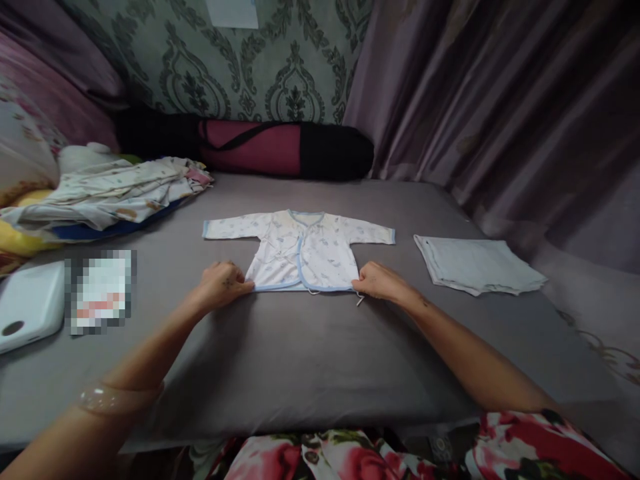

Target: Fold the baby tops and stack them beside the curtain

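A small white baby shirt [327, 257] with blue trim and a faint blue print lies flat in front of me, its sleeves spread to both sides. My left hand [223, 283] pinches the bottom left corner of its hem. At the opposite hem corner, my right hand [377, 280] has its fingers closed on the cloth. A thin white tie hangs out just below the right fingers. The shirt's front overlaps, with a blue-edged curve running down the middle.
Folded pale cloth [480, 265] lies to the right. On the left are a heap of printed clothes [120, 190], a white device [33, 303] and a blurred-out packet [103, 293]. A long black and maroon bag [250, 148] rests along the wall on the grey sheet [310, 360].
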### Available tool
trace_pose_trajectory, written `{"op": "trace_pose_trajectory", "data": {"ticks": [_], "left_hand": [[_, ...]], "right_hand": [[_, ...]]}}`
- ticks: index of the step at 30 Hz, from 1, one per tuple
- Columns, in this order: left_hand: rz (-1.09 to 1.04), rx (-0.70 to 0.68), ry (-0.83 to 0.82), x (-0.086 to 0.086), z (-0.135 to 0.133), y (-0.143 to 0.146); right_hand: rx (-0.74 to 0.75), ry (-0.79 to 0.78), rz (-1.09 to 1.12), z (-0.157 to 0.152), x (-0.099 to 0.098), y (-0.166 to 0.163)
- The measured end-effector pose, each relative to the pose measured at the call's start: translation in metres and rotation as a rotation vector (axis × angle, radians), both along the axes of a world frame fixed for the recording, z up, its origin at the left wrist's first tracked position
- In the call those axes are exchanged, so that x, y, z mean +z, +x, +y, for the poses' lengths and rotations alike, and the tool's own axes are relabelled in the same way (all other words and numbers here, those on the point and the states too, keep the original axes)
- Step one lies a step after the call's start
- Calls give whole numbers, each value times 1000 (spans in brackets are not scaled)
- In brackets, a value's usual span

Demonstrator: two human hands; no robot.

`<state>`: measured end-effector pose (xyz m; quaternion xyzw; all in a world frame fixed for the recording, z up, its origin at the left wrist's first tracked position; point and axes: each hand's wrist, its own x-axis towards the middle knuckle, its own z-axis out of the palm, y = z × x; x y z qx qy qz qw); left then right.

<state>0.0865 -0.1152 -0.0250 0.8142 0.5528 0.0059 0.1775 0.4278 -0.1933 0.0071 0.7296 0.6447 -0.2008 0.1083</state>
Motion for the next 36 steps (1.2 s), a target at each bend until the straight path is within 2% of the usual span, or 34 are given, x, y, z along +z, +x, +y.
{"op": "trace_pose_trajectory", "data": {"ticks": [2, 4, 6, 7, 10, 12, 15, 20, 25, 28, 31, 33, 36], "left_hand": [[34, 16, 102, -1, -6, 1], [23, 21, 280, 0, -13, 8], [-49, -50, 414, 0, -20, 22], [-99, -125, 421, 0, -23, 31], [-220, -355, 276, -5, -29, 62], [-236, -375, 222, -11, -31, 76], [-247, -331, 216, -17, -34, 81], [-252, -333, 202, -17, -35, 75], [-191, -325, 226, -16, -34, 81], [-170, -363, 251, -14, -33, 86], [-188, -432, 228, -8, -33, 87], [-183, -395, 168, -2, -32, 84], [-190, -179, 167, 4, -26, 81]], "right_hand": [[0, 44, -51, -5, 1, -2], [-20, 179, -121, -10, 3, -11], [12, 338, -103, -12, 3, -26], [69, 391, -41, -12, 1, -36], [314, 450, 195, -8, -10, -69], [370, 460, 230, -4, -19, -85], [347, 451, 175, 0, -29, -97], [279, 424, 145, 7, -35, -94], [171, 449, 346, 18, -29, -85], [113, 515, 446, 20, -22, -84], [155, 537, 536, 18, -20, -86], [268, 457, 571, 16, -22, -86], [330, 417, 510, 14, -26, -81]]}}
